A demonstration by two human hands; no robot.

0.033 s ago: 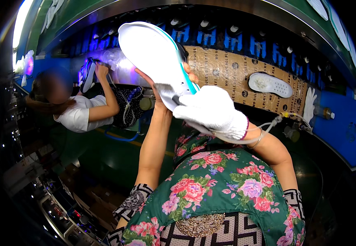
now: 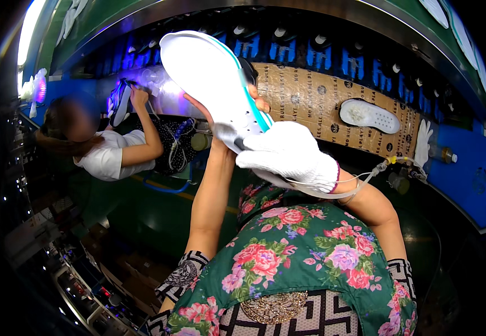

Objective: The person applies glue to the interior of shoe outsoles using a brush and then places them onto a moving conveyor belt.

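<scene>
My bare left hand (image 2: 220, 131) grips a large white shoe sole (image 2: 206, 78) with a teal edge, its fingers round both sides. The sole stands tilted up in front of me, its inner face toward me, with small holes near its lower end. My right hand (image 2: 290, 154), in a white knitted glove with a dark red cuff, is closed at the sole's lower end. From its fingers a dark-tipped brush (image 2: 238, 143) reaches the sole; the glove hides most of it. Clear tubing (image 2: 360, 182) runs from this hand past my wrist to the right.
On the cardboard-covered bench (image 2: 293, 95) lies another white sole (image 2: 370, 116); a white glove (image 2: 423, 143) and a bottle (image 2: 447, 155) are at the right. Behind runs a row of blue holders (image 2: 318, 56). At left, a co-worker (image 2: 119, 145) handles a shoe.
The brush tip has moved slightly down along the sole's lower end. The sole has tipped a little left, and the tubing by my right wrist has shifted.
</scene>
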